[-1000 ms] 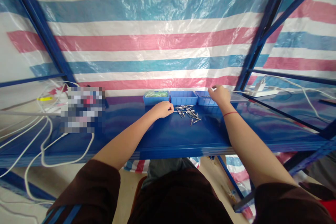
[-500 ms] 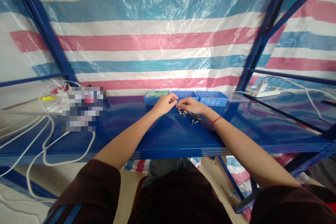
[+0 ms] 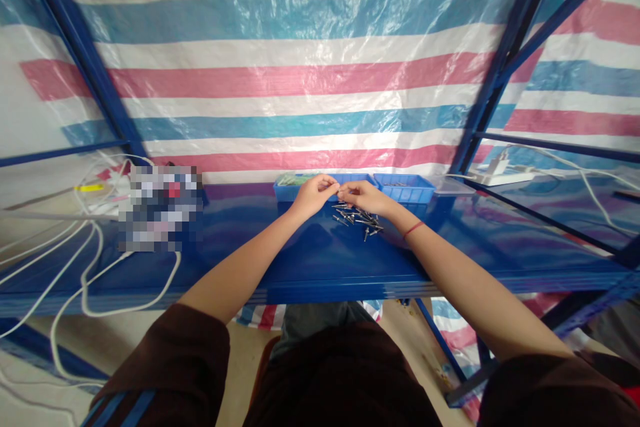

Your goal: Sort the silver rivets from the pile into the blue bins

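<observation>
Pins (image 3: pixel 367 219), metal and slim, lie in a loose, crossed pile on the blue desk (image 3: pixel 325 267), just in front of the middle bin (image 3: pixel 369 180) and partly under the right hand. Both hands meet in front of the middle bin, above the far left edge of the pile, and cover part of that bin.

The left hand (image 3: pixel 313 196) has a narrow grip, thumb and fingertips brought together. The right hand (image 3: pixel 365 196) faces it, its grip narrow too, fingertips touching or nearly touching those of the left hand. Whether something small sits between them is too fine to tell. A thin red band (image 3: pixel 413 230) circles the right wrist.

Left of the middle bin is the left bin (image 3: pixel 283 192), with green and whitish contents, partly behind the left hand. Right of the middle bin stands the right bin (image 3: pixel 410 195), with a few small metal pieces inside. Farther right of the middle bin are a clear lid or tray (image 3: pixel 454 185) and, beyond it, a white power strip (image 3: pixel 503 177). Well to the left of the middle bin lie a blurred-out item (image 3: pixel 160 207) and white cables (image 3: pixel 95 267). Behind the middle bin hangs a striped sheet (image 3: pixel 300 80).
</observation>
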Demonstrator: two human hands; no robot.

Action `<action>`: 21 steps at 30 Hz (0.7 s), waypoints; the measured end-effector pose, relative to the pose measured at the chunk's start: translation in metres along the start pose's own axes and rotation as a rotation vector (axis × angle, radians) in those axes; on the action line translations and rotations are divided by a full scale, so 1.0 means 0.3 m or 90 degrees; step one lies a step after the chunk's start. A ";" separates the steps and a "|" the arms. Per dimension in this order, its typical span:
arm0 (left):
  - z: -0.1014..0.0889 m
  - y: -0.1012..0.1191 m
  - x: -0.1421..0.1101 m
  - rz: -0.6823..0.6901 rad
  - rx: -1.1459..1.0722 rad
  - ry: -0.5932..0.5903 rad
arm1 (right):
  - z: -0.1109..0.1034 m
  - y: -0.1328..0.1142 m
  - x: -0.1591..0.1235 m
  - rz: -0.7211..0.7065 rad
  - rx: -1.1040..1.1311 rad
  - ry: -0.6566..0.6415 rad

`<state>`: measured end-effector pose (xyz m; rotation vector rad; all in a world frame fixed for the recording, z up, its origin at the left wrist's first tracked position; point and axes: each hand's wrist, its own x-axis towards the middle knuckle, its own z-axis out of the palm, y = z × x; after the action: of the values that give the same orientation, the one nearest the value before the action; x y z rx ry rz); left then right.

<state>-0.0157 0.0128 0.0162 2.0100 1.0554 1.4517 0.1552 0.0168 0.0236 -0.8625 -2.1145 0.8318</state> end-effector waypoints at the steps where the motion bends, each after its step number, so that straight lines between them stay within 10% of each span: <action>1: -0.001 0.003 0.000 0.001 -0.002 -0.001 | -0.001 0.000 0.000 0.004 0.007 0.002; 13: -0.013 -0.011 0.010 0.007 0.039 0.022 | -0.025 -0.003 0.015 -0.041 0.041 0.181; 21: -0.018 -0.022 -0.008 0.001 0.157 -0.084 | -0.039 -0.040 -0.003 -0.100 -0.208 0.295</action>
<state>-0.0232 0.0147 0.0119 2.2421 1.2249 1.2202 0.1608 0.0127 0.0388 -0.9343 -1.8896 0.1769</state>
